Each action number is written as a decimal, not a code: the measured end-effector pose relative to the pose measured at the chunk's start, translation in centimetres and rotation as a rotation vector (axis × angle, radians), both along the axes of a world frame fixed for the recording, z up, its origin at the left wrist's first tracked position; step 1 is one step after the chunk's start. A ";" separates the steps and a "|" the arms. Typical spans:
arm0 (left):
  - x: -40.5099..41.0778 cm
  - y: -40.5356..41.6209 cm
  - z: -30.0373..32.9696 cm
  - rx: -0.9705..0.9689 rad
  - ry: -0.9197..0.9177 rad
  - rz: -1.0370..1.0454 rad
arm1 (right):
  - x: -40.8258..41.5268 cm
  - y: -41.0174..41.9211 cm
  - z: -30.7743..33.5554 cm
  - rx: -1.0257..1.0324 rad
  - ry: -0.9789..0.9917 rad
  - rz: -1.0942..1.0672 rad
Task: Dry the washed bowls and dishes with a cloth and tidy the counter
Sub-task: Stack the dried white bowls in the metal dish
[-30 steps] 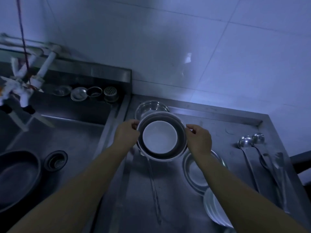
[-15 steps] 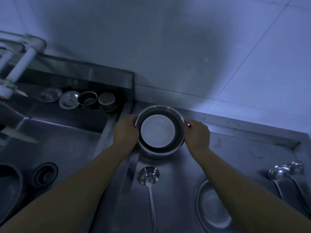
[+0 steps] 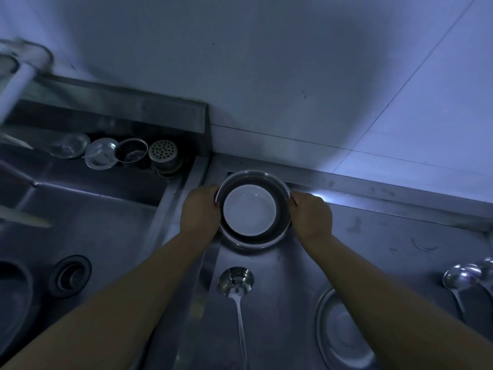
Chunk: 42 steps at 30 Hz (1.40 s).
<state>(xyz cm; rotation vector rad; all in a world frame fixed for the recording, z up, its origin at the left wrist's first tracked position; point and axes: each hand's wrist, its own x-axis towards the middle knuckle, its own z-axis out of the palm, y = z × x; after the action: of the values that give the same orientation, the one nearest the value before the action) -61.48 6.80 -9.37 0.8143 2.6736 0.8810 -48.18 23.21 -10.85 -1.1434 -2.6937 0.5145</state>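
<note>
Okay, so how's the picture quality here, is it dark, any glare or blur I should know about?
Head view: dim and blue-tinted overall; a large soft shadow darkens the tiled wall; a bright glare streak sits on the steel counter beside the right hand; the white pipe at top left is motion-blurred; the wide lens bends the counter's back edge. The white bowl inside the steel bowl stays sharp.

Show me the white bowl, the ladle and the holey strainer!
White bowl [image 3: 249, 209], head view, its inside bottom.
Ladle [image 3: 235, 281], head view, its scoop.
Strainer [image 3: 162, 150], head view, its perforated top.
</note>
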 end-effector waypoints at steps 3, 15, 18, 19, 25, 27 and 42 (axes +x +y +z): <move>0.0 0.0 0.1 -0.028 -0.001 0.002 | 0.4 0.1 0.2 -0.040 -0.038 0.021; 8.2 -4.6 3.3 0.059 -0.075 -0.111 | 9.3 -4.0 5.1 -0.114 0.206 -0.102; 11.6 -6.2 3.8 0.037 -0.123 -0.226 | 13.9 -6.4 6.9 -0.138 0.204 -0.207; 12.6 -6.7 4.0 0.031 -0.147 -0.263 | 15.5 -7.4 7.6 -0.146 0.206 -0.244; 18.7 -9.9 5.2 -0.005 -0.221 -0.544 | 24.7 -13.8 10.9 -0.225 0.192 -0.499; 20.7 -10.6 5.5 -0.020 -0.229 -0.629 | 27.5 -15.6 11.7 -0.234 0.215 -0.599; 33.4 -8.1 4.7 -0.119 -0.452 -0.759 | 38.3 -14.4 9.6 -0.407 -0.053 -0.736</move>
<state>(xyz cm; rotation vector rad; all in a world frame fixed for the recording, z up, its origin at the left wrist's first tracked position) -28.08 -1.30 -4.64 1.2813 1.7838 0.6005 -9.87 8.80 -1.27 -2.1254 -2.0087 0.9057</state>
